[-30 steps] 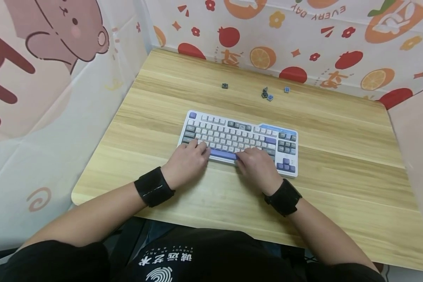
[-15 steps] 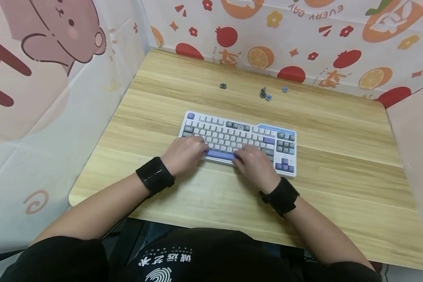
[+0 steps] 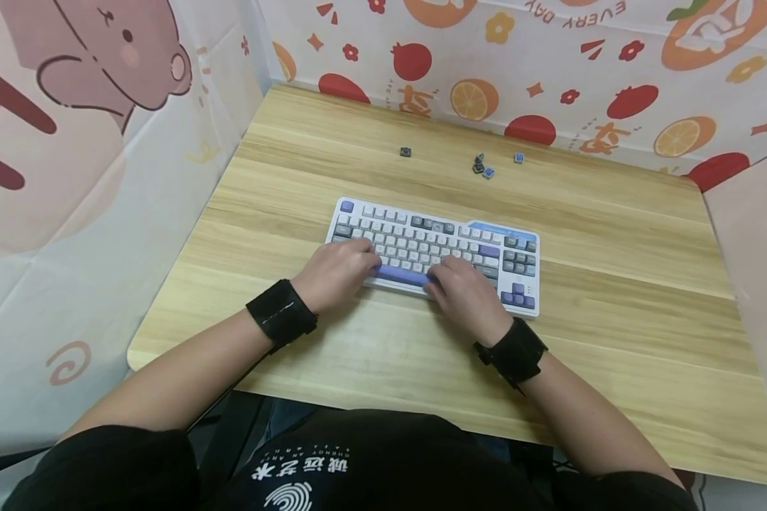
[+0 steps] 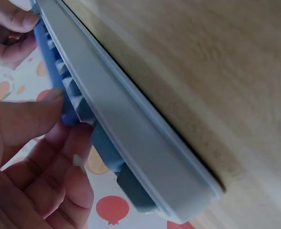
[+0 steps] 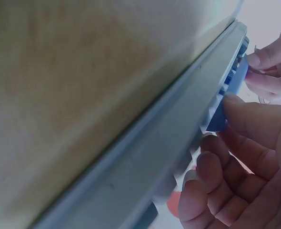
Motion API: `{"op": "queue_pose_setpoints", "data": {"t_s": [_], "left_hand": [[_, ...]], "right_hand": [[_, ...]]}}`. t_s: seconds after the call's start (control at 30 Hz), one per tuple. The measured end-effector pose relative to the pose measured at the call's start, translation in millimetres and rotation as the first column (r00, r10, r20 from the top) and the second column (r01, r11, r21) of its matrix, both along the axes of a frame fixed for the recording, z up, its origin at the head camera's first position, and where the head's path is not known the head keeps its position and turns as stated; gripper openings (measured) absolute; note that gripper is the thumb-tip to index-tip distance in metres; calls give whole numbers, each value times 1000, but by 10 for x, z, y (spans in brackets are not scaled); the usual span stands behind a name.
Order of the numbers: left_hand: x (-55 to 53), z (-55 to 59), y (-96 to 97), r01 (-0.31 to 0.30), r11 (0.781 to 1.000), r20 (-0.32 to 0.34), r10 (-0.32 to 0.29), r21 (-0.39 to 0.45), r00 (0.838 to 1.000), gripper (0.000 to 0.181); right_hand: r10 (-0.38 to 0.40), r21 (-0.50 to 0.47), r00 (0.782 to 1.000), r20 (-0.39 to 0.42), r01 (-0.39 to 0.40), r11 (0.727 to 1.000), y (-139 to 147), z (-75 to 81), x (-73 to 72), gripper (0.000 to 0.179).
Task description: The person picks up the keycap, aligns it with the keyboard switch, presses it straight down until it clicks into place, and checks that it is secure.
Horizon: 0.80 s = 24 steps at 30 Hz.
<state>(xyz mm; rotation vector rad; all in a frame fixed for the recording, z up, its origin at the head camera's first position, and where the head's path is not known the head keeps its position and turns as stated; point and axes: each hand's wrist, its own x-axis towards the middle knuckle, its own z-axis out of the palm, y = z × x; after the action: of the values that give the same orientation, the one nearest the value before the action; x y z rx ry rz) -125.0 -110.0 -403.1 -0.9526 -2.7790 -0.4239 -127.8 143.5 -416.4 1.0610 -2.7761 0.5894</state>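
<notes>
Across the middle of a pale wooden table (image 3: 620,305), a white computer keyboard (image 3: 415,245) lies flat, slightly slanted, with its front edge towards a seated person. Both hands are at that front edge, sharing one thing, a long purple key (image 3: 401,276) shaped like a space bar. The left hand (image 3: 337,275) pinches its left end between thumb and fingers, and the right hand (image 3: 469,294) pinches its right end the same way. Seen from the wrists, other keys show between the bar and the keyboard's case, so the bar stands raised just above the front of the keyboard, roughly in line with it. The remaining keys are mostly white and grey, with a few purple ones. Beyond the keyboard, near the far edge of the table, lie some small dark and blue pieces: a single dark piece (image 3: 405,152) to the left, a little cluster (image 3: 479,169) further right, and a lone blue piece (image 3: 518,158) beside it. Each wrist wears a wide black band (image 3: 283,321). Behind the table hangs a white cloth (image 3: 371,32) printed with oranges and red fruit. The person's black shirt (image 3: 396,458) carries white lettering.
</notes>
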Motion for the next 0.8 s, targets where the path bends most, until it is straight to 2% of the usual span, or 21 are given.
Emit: {"op": "queue_pose_setpoints", "data": {"t_s": [0.17,0.33,0.43,0.5,0.63,0.7,0.8], "left_hand": [[1,-10,5,3,1000,25,-4,20,1000,7],[-5,-38,13,3,999,28,-5,40,1000,10],[-36,-20,6,-7,999,82,3,47,997,10],[-76,-2,-13,-20,997,171,8,69,985,7],[-173,68,-88,-68,987,354,12,147,935,16],[-213,116,-129,-87,981,400,10,175,917,21],[-244,192,-179,-110,977,421,23,183,907,25]], "right_hand": [[9,15,1000,-23,-8,1000,1,8,-15,13],[7,35,1000,-14,-6,999,-2,13,-10,13],[3,36,1000,-5,-3,999,3,21,-9,14],[3,32,1000,-1,-3,999,11,20,-17,14],[11,24,1000,6,-11,1000,27,41,-44,15],[14,28,1000,11,-15,1000,35,53,-56,15],[18,34,1000,11,-19,999,47,60,-66,15]]}}
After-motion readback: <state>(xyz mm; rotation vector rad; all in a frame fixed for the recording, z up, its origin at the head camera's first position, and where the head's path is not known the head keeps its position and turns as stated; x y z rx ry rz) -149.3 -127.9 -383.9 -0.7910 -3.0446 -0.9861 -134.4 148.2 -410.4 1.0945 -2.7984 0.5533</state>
